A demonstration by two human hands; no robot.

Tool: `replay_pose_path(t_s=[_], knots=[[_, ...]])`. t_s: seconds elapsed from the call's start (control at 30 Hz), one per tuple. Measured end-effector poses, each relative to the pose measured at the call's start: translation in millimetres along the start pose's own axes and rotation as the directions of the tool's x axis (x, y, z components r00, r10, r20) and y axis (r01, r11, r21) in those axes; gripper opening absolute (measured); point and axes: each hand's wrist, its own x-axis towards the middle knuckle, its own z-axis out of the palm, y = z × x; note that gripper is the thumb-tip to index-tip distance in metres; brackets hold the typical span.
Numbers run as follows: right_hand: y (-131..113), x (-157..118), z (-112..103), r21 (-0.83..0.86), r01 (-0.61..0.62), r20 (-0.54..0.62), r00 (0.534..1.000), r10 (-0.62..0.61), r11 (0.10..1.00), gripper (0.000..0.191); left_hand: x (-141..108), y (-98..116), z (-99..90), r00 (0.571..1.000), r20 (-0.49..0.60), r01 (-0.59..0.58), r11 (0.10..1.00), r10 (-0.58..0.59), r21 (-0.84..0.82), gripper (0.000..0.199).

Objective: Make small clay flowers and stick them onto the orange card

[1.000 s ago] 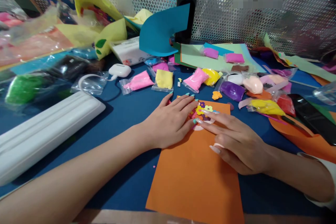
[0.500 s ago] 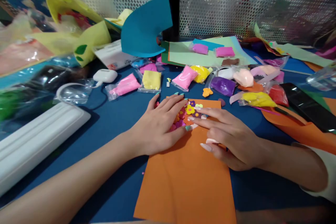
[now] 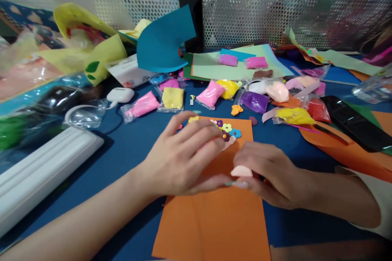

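Orange paper [image 3: 214, 224] lies on the blue table, with several small colourful flowers [image 3: 227, 127] and a pale strip near its far end. My left hand [image 3: 186, 155] hovers above the paper and partly hides the flowers; its fingers are bent and apart, and the thumb reaches toward my right hand. A pale pink piece [image 3: 241, 171] is pinched between the thumb and curled fingers of my right hand [image 3: 269, 175], over the paper's right side. The left thumb tip meets or nearly meets the right thumb tip.
Bags of coloured clay [image 3: 210, 94] lie beyond the paper. At the left are a long white device [image 3: 45, 179] and a white charger [image 3: 120, 95]. A black phone [image 3: 355, 122] rests at the right; curved blue paper [image 3: 165, 45] stands at the back, before a perforated panel [image 3: 232, 12].
Both hands have lifted from the flowers. My left fingers have bent and its thumb has moved right, toward the right thumb. My right fingers have curled in around the pale pink piece.
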Motion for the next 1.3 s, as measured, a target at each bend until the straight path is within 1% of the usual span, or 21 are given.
replay_pose_path(t_s=[0.07,0.13,0.2,0.3,0.37,0.47,0.53,0.6,0.67,0.73,0.8,0.93,1.0,1.07,1.13,1.2,1.23,1.3], knots=[[-5.3,0.4,2.8,0.012,-0.057,0.102,0.993,0.055,0.998,0.028,2.3,9.8,-1.8,0.995,-0.035,-0.09,0.996,0.091,0.012,0.026],[-8.7,0.8,4.2,0.041,-0.074,0.166,0.984,0.066,0.996,0.033,3.1,18.2,-2.2,0.988,-0.041,-0.15,0.989,0.15,-0.01,0.028],[-9.3,1.1,4.3,0.082,-0.071,0.195,0.979,0.054,0.994,0.035,3.4,23.1,-1.3,0.981,-0.037,-0.19,0.981,0.188,-0.043,0.031],[-7.0,1.4,3.4,0.111,-0.091,0.218,0.974,0.065,0.99,0.035,4.1,23.8,1.4,0.977,-0.019,-0.211,0.974,0.211,-0.077,0.034],[-5.2,1.4,2.4,0.132,-0.117,0.176,0.98,0.093,0.984,0.034,4.7,21.8,3.1,0.979,-0.008,-0.205,0.974,0.206,-0.095,0.033],[-3.4,0.9,-0.1,0.177,-0.161,0.037,0.987,0.157,0.971,0.028,4.0,17.8,3.7,0.984,-0.012,-0.175,0.975,0.175,-0.134,0.028],[-2.3,0.0,-2.1,0.181,-0.209,-0.079,0.971,0.226,0.961,0.023,1.9,15.0,2.7,0.991,-0.03,-0.137,0.982,0.134,-0.13,0.022],[-1.1,-1.1,-3.9,0.172,-0.261,-0.176,0.941,0.29,0.95,0.02,-0.8,11.8,1.4,0.995,-0.059,-0.083,0.992,0.077,-0.091,0.021],[0.1,-1.9,-5.0,0.166,-0.278,-0.211,0.927,0.309,0.946,0.018,-3.5,8.2,0.8,0.995,-0.096,-0.027,0.998,0.022,-0.049,0.025],[1.0,-1.4,-5.4,0.139,-0.278,-0.185,0.936,0.301,0.951,0.015,-5.5,4.7,1.3,0.992,-0.122,0.009,1.0,-0.011,-0.024,0.024],[1.2,0.7,-5.4,0.104,-0.27,-0.141,0.949,0.283,0.957,0.011,-6.6,2.3,2.3,0.99,-0.14,0.009,1.0,-0.013,-0.025,0.02],[0.0,6.9,-4.5,0.137,-0.251,-0.028,0.966,0.257,0.958,0.008,-5.6,3.2,3.1,0.989,-0.144,-0.038,0.996,0.026,-0.077,0.009],[-0.6,8.6,-3.6,0.165,-0.22,0.014,0.975,0.221,0.961,0.007,-3.8,5.7,2.3,0.989,-0.137,-0.062,0.992,0.046,-0.111,0.006],[-0.8,8.6,-2.8,0.176,-0.181,0.029,0.983,0.179,0.968,0.013,-1.7,8.2,1.6,0.99,-0.113,-0.101,0.987,0.088,-0.123,0.006],[-0.5,6.9,-2.6,0.195,-0.187,0.035,0.982,0.184,0.963,0.016,0.0,9.7,1.6,0.99,-0.074,-0.126,0.987,0.118,-0.1,0.009],[0.7,4.6,-2.8,0.228,-0.266,-0.023,0.96,0.278,0.937,0.016,0.8,9.5,2.2,0.994,-0.03,-0.111,0.992,0.109,-0.053,0.011],[1.7,3.5,-2.9,0.256,-0.323,-0.08,0.932,0.352,0.911,0.016,0.7,8.7,2.5,0.995,-0.017,-0.095,0.995,0.094,-0.03,0.012],[4.4,2.1,-2.9,0.335,-0.427,-0.213,0.834,0.509,0.84,0.019,-0.3,6.0,2.9,0.997,-0.007,-0.076,0.997,0.076,0.006,0.014]])
